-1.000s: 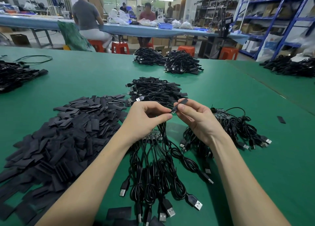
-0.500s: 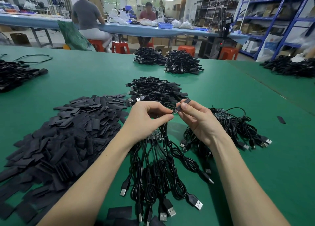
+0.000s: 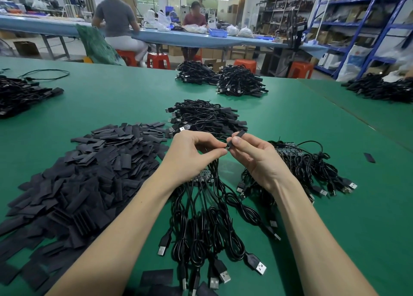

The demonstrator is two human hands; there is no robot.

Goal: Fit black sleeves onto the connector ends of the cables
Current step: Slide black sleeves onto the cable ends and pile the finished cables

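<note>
Above the middle of the green surface (image 3: pixel 290 121) we pinch a black sleeve (image 3: pixel 237 136) in our right hand (image 3: pixel 257 159), touching the cable end pinched in our left hand (image 3: pixel 192 155). Loose sleeves (image 3: pixel 78 184) lie heaped at left, cables (image 3: pixel 207 235) near us below the hands.

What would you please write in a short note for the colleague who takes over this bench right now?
Left hand pinches a cable end; right hand pinches a black sleeve at that end, not yet seated as far as I can tell.
Loose sleeves are piled on the left.
Cables in hand fan toward you, USB plugs bare.
The pile behind the hands seems sleeved already; another bundle lies on the right.
Left: finish this one, then the rest.
</note>
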